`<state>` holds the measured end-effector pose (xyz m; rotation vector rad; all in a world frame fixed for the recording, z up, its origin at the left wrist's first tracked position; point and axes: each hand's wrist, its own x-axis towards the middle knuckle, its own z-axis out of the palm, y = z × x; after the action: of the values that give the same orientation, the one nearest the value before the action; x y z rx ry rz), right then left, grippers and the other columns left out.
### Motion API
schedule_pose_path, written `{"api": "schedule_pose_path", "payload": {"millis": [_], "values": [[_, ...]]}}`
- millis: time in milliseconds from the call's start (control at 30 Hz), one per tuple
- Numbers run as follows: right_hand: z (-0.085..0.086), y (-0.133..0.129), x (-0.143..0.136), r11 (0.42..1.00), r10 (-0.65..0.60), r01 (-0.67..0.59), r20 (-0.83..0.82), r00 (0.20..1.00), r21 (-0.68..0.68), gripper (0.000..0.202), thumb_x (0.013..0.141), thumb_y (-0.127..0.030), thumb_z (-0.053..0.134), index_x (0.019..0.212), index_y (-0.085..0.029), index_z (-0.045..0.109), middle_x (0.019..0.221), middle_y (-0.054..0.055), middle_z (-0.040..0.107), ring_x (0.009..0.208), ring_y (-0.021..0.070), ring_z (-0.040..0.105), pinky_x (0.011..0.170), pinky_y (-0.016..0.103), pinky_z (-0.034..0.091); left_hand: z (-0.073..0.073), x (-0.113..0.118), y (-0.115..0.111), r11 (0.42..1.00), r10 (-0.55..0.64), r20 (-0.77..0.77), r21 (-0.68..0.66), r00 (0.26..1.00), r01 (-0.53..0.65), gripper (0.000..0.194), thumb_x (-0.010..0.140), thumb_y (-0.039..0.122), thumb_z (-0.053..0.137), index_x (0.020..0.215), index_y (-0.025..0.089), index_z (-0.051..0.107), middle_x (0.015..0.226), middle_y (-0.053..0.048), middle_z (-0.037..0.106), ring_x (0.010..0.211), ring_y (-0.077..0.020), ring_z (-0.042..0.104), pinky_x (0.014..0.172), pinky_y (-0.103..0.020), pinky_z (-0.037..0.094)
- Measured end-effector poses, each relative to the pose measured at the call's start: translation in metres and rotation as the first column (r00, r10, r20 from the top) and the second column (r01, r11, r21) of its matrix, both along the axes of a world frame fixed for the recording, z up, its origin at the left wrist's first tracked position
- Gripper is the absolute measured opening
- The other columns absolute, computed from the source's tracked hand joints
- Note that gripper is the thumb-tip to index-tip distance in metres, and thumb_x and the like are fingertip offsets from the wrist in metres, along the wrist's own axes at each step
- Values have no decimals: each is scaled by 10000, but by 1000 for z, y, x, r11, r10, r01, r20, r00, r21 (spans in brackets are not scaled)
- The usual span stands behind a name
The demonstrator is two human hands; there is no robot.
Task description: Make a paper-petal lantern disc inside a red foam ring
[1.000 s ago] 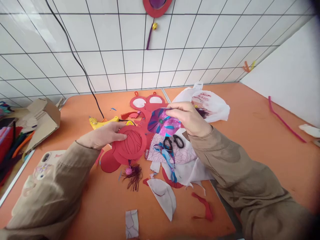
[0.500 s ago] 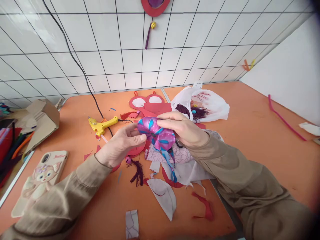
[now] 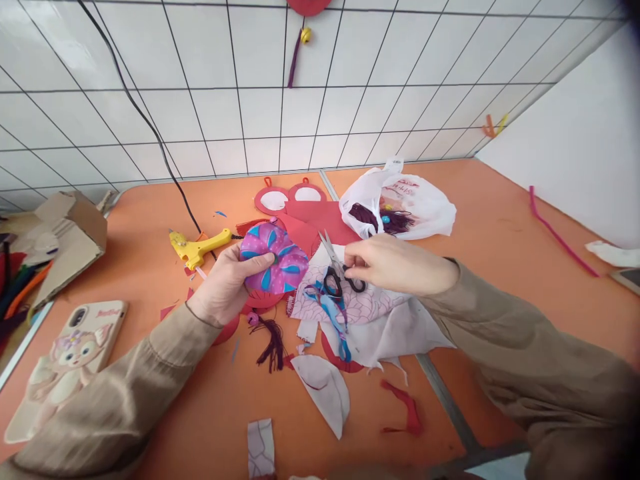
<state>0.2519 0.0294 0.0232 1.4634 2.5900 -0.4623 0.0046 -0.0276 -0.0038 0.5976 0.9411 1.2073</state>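
My left hand (image 3: 227, 280) pinches a round gathered fabric flower (image 3: 280, 257), pink-purple with blue patches. Its thumb presses near the dark centre. My right hand (image 3: 385, 263) is closed at the black handles of a pair of scissors (image 3: 331, 267), whose blades stand apart and point away from me. Whether the scissors are lifted off the cloth I cannot tell. Beneath them is patterned pale cloth (image 3: 310, 303), with blue and purple fabric scraps (image 3: 334, 317) on it. A purple tassel with a bell (image 3: 271, 343) lies below my left hand.
A yellow glue gun (image 3: 197, 250) lies at left, its cable behind. Red felt pieces (image 3: 320, 220) and a white plastic bag (image 3: 430, 207) with dark tassels are at the back. A phone in a cartoon case (image 3: 75, 353) and a cardboard box (image 3: 70, 227) are on the left.
My right hand has let go of the fabric flower and moved right and down to the scissors. My left hand has moved slightly left with the flower, which now lies spread flat.
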Motion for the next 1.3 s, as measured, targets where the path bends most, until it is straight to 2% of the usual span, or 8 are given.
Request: {"api": "schedule_pose_path", "payload": {"millis": [133, 333, 667, 800, 900, 1000, 1200, 1300], "values": [[-20, -14, 1, 998, -36, 26, 167, 985, 62, 111, 890, -275, 619, 864, -169, 638, 865, 86, 718, 818, 241, 682, 581, 292, 334, -5, -3, 4, 1000, 13, 13, 0, 1000, -13, 168, 605, 129, 883, 710, 138, 752, 733, -39, 767, 632, -145, 710, 643, -238, 624], [-30, -21, -6, 983, -108, 87, 127, 986, 160, 308, 926, -454, 563, 1022, -168, 622, 927, 104, 739, 839, 284, 704, 569, 312, 338, -11, -2, 5, 999, 44, 55, 19, 998, -45, 186, 602, 75, 861, 744, 142, 760, 765, -33, 777, 700, -154, 724, 707, -266, 627], [-37, -13, 0, 991, -132, 133, -190, 973, -7, 486, 760, -266, 637, 1235, -188, 576, 698, 29, 650, 646, 239, 619, 566, 312, 355, -7, 3, -2, 998, -38, 73, 62, 997, 34, 200, 554, 125, 890, 674, 194, 746, 679, 16, 742, 662, -141, 705, 687, -243, 592], [-36, -10, 13, 956, -270, 156, -540, 797, -248, 545, 748, -262, 613, 1282, -192, 526, 707, -10, 606, 642, 188, 583, 593, 308, 421, -5, 3, -5, 992, -95, 21, 88, 995, 93, 230, 559, 214, 913, 700, 181, 734, 681, -6, 732, 643, -158, 698, 659, -272, 587], [-35, -9, 15, 867, -392, -54, -747, 536, -495, 576, 767, -321, 644, 1310, -189, 504, 775, 10, 615, 682, 175, 587, 580, 296, 422, -5, 3, -7, 991, -109, 3, 77, 994, 109, 246, 559, 251, 921, 681, 173, 721, 666, 0, 715, 612, -135, 680, 645, -252, 584], [-34, -10, 10, 809, -457, -234, -828, 326, -539, 525, 747, -426, 727, 1206, -216, 580, 782, 1, 577, 639, 130, 520, 557, 270, 378, -5, 4, -7, 993, -103, 6, 56, 995, 102, 243, 564, 241, 919, 695, 172, 726, 678, -2, 722, 612, -135, 687, 637, -246, 591], [-42, -13, -6, 678, -537, -422, -797, 276, -603, 546, 665, -527, 796, 1069, -242, 565, 887, 50, 629, 645, 123, 504, 548, 259, 349, -10, 4, -4, 998, -63, 11, 19, 998, 63, 290, 551, 168, 911, 798, 165, 759, 717, -14, 758, 616, -145, 709, 630, -241, 599], [-49, -11, -13, 675, -586, -401, -781, 217, -619, 551, 641, -534, 801, 1001, -256, 490, 830, 43, 645, 632, 135, 492, 533, 251, 326, -15, 2, -2, 999, -28, -2, 28, 1000, 28, 294, 591, 127, 883, 857, 168, 765, 771, -21, 776, 659, -143, 725, 667, -225, 599]]}}
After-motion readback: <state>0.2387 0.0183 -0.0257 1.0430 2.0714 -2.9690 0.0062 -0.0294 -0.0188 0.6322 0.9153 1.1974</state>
